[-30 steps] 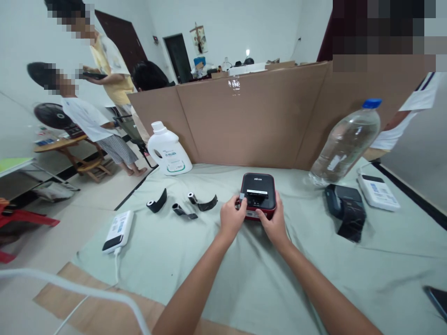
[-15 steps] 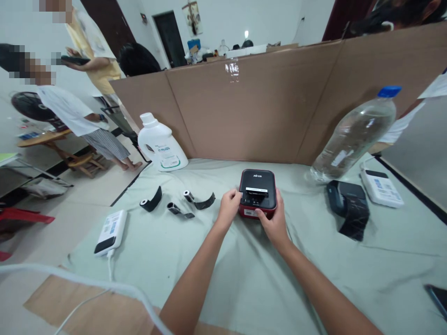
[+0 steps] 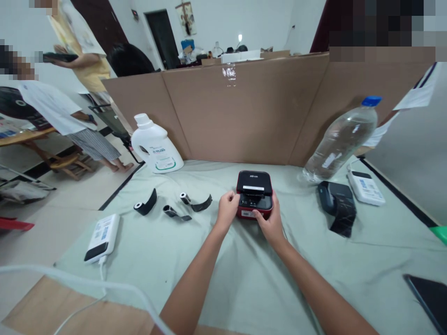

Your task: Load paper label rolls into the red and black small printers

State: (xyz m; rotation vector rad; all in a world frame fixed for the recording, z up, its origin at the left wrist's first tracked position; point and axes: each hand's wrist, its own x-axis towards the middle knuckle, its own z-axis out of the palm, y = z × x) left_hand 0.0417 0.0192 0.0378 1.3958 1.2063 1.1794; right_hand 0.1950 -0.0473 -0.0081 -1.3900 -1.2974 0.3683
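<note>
A small label printer (image 3: pixel 254 197) with a black top and red sides sits on the cloth in front of me. Its lid looks slightly raised, and a white strip of paper lies across the slot. My left hand (image 3: pixel 228 208) is closed against the printer's left edge, fingers curled, their tips partly hidden. Around the right side wraps my right hand (image 3: pixel 271 221), its thumb on the front face and the other fingers mostly hidden. To the left lie three small rolls with dark tails: one roll (image 3: pixel 145 203), a second roll (image 3: pixel 174 213) and a third roll (image 3: pixel 196 202).
A white jug (image 3: pixel 157 146) stands at the back left, and a large water bottle (image 3: pixel 344 139) leans at the right. Cardboard (image 3: pixel 240 111) walls off the back. Power banks (image 3: pixel 103 238), a black device (image 3: pixel 337 204) with dark material and a phone (image 3: pixel 428 298) lie around.
The printer's lid seems to have tilted up a little at its front. Both hands keep their places on the printer. My view has turned slightly right, showing more of the phone.
</note>
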